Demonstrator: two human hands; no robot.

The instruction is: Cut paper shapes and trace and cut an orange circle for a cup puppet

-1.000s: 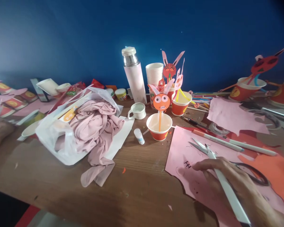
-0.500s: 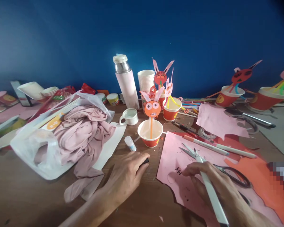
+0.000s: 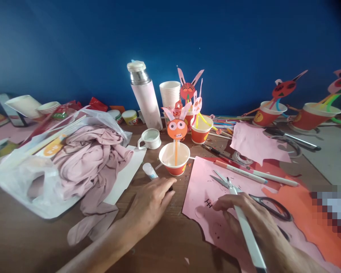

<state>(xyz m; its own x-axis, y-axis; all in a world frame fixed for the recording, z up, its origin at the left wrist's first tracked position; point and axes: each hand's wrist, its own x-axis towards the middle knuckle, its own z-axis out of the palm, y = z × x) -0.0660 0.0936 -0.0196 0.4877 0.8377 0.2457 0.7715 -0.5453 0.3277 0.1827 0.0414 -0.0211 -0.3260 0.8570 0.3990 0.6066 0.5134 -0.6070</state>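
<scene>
My right hand (image 3: 252,216) has a white marker (image 3: 246,227) lodged between its fingers, dark tip pointing up and away. Its fingertips are at the pink paper (image 3: 197,185), beside small black pen strokes (image 3: 208,203). Scissors (image 3: 272,206) lie on that paper, partly under the hand. On the brown table, my left hand (image 3: 152,201) is closed around a small black marker cap (image 3: 171,188), mostly hidden by the fingers. Just beyond it are a glue stick (image 3: 150,170) and a red paper cup (image 3: 174,167) carrying an orange rabbit-like face (image 3: 177,129).
A plastic bag (image 3: 42,201) with pink cloth (image 3: 88,159) lies left. A white mug (image 3: 150,139), a thermos (image 3: 146,100) and stacked cups (image 3: 169,93) stand behind. More rabbit cups (image 3: 269,113) are at back right. Pens (image 3: 241,172) and orange paper (image 3: 298,212) lie right.
The view has shifted slightly, so the whole scene sits further left. Less of the black cap shows in my left hand. My right hand keeps the marker over the pink paper.
</scene>
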